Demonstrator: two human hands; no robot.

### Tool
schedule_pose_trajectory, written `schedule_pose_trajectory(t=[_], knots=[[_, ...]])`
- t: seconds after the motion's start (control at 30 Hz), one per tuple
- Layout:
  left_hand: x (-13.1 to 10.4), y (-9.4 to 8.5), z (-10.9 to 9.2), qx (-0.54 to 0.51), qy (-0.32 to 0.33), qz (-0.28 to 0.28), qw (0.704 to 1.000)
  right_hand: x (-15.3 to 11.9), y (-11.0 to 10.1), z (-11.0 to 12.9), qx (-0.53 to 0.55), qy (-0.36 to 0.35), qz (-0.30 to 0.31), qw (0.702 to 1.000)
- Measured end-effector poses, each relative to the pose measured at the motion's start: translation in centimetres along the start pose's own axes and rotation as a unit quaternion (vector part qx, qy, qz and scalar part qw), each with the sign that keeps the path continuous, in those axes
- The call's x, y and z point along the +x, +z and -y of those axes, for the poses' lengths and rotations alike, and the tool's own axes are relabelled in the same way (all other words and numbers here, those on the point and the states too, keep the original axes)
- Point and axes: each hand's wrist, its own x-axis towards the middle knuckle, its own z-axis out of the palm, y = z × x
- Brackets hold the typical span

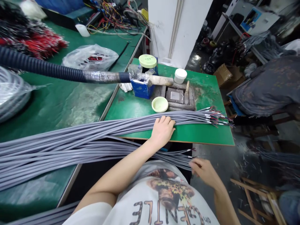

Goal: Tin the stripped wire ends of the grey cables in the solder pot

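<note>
A long bundle of grey cables (131,122) lies across the green board, its stripped ends with thin coloured wires (217,118) toward the right edge. My left hand (162,129) rests on this bundle, its fingers curled over the cables. A second bundle of grey cables (93,150) runs below the first, nearer my body, its right ends past the board's front edge. At those ends is my right hand (202,170), fingers closed in a pinch; what is between them is too small to make out.
On the green board (206,134) stand a solder pot (175,95), a pale green dish (160,104), a white tub (180,75) and a blue box (142,89). A ribbed hose (67,74) reaches over from the left. Another person (269,84) is at the right.
</note>
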Motion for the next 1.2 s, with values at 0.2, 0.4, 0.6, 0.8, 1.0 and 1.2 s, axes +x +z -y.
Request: schedule_pose_trajectory(t=[0.2, 0.4, 0.6, 0.8, 1.0, 1.2], knots=[[-0.1, -2.0, -0.8, -0.120, 0.007, -0.018, 0.993, 6.4, 2.5, 5.7, 0.394, -0.096, 0.076, 0.911], [-2.5, -3.6, -1.8, -0.249, 0.046, -0.064, 0.965, 8.2, -4.6, 7.1, 0.571, -0.185, -0.241, 0.762], [-3.7, -2.5, -2.0, -0.390, -0.001, 0.025, 0.921, 4.7, -6.5, 7.0, 0.352, -0.227, -0.418, 0.806], [-2.3, -2.9, -2.1, -0.642, -0.159, 0.020, 0.750, 2.6, -2.7, 7.2, 0.033, -0.159, -0.095, 0.982], [-2.4, -2.0, -2.1, -0.741, -0.246, 0.045, 0.624, 2.4, -2.1, 7.8, -0.019, -0.182, 0.005, 0.983], [-3.6, -0.9, -3.1, -0.802, -0.191, 0.107, 0.556, 4.2, -1.1, 8.7, 0.132, -0.160, 0.028, 0.978]])
